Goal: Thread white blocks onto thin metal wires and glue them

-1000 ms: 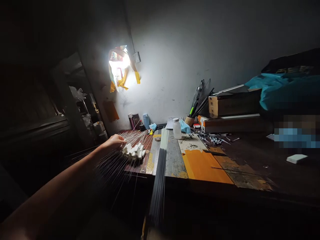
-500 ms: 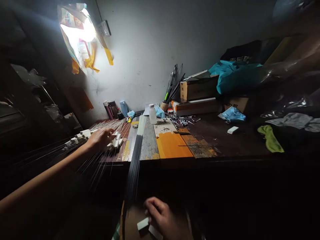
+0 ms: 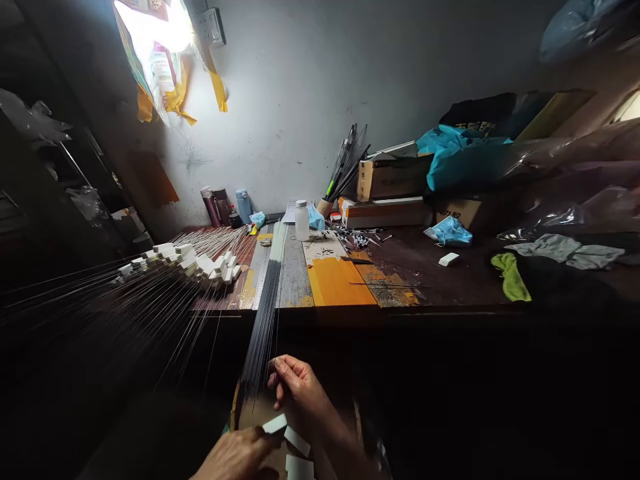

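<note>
My left hand is low in the view, its fingers closed against the near end of a small white block. Just right of it lie a second white block and a third white block. Above them, my right hand has thumb and forefinger pinched together beside the lower ends of a bundle of thin dark rods. A single thin rod seems to run up from that pinch. The bundle's pale upper ends rest on the table.
On the left, a heap of white blocks sits on many fine rods jutting past the table edge. A white bottle, an orange board, a loose white block and a green cloth lie further right.
My left hand has come from the block heap down to the white blocks in front of me. My right hand has moved up and left to the rod bundle, away from the blocks.
</note>
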`<move>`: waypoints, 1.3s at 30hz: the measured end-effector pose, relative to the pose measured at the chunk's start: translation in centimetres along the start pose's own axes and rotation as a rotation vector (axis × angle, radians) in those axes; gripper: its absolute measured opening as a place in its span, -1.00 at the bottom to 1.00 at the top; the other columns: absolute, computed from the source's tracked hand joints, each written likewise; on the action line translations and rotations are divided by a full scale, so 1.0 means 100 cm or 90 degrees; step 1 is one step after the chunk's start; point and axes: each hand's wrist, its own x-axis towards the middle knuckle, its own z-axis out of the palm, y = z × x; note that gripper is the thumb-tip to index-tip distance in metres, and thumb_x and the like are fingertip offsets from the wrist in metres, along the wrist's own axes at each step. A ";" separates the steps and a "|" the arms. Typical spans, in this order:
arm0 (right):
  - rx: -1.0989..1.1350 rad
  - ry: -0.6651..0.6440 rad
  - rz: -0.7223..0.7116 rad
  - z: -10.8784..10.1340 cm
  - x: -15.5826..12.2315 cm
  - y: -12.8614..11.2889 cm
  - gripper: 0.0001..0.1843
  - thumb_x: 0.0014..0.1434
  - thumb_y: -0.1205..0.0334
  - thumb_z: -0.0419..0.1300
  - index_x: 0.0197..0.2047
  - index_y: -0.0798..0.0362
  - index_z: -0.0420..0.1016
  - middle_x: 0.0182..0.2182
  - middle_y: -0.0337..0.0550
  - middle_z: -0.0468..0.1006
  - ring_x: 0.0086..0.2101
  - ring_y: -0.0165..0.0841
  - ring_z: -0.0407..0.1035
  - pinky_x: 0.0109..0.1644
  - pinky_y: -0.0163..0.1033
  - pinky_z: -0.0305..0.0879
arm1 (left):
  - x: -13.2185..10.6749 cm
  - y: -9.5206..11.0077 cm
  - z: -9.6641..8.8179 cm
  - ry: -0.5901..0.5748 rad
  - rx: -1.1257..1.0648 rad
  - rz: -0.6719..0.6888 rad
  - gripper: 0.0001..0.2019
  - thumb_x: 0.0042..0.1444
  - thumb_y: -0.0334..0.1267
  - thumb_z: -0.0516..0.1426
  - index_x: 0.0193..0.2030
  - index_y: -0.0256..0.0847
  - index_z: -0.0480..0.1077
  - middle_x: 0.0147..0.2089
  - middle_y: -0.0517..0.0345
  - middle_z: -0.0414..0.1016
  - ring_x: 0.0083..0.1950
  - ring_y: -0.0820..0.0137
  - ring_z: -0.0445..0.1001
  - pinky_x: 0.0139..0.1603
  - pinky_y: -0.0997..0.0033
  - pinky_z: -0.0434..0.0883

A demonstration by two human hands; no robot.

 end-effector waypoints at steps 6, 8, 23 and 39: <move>-0.124 0.032 0.014 -0.008 -0.019 -0.014 -0.47 0.04 -0.24 0.21 -0.35 0.15 0.46 -0.61 -0.34 0.33 -0.66 -0.57 0.13 -0.59 -0.40 0.29 | 0.030 -0.029 0.070 0.026 0.055 -0.171 -0.61 0.06 -0.38 0.08 0.05 -0.05 0.37 -0.07 0.03 0.49 -0.10 0.21 0.50 -0.15 0.36 0.43; -0.144 0.029 0.014 -0.009 -0.031 -0.016 -0.52 0.08 -0.20 0.20 -0.35 0.12 0.44 -0.59 -0.35 0.32 -0.64 -0.56 0.15 -0.56 -0.40 0.31 | 0.036 -0.034 0.081 0.041 0.046 -0.204 -0.62 0.07 -0.36 0.07 0.05 -0.07 0.38 -0.04 -0.02 0.48 -0.02 0.15 0.46 -0.08 0.29 0.42; -0.328 0.129 -0.152 -0.022 -0.111 -0.009 -0.77 0.27 0.08 0.09 -0.18 0.00 0.50 -0.38 -0.21 0.44 -0.49 -0.45 0.36 -0.38 -0.34 0.37 | 0.011 -0.005 0.041 0.198 -0.376 -0.174 -0.74 0.20 -0.07 0.10 -0.08 -0.13 0.45 -0.16 0.08 0.43 -0.18 0.32 0.43 -0.15 0.42 0.41; -0.337 0.158 -0.221 -0.013 -0.106 0.012 -0.85 0.30 0.21 0.09 -0.10 -0.04 0.44 -0.27 -0.17 0.48 -0.34 -0.41 0.41 -0.29 -0.35 0.39 | -0.009 0.031 0.028 0.175 -0.686 -0.179 -0.74 0.12 -0.15 0.22 -0.04 -0.06 0.52 0.03 0.11 0.55 0.09 0.20 0.47 0.14 0.32 0.41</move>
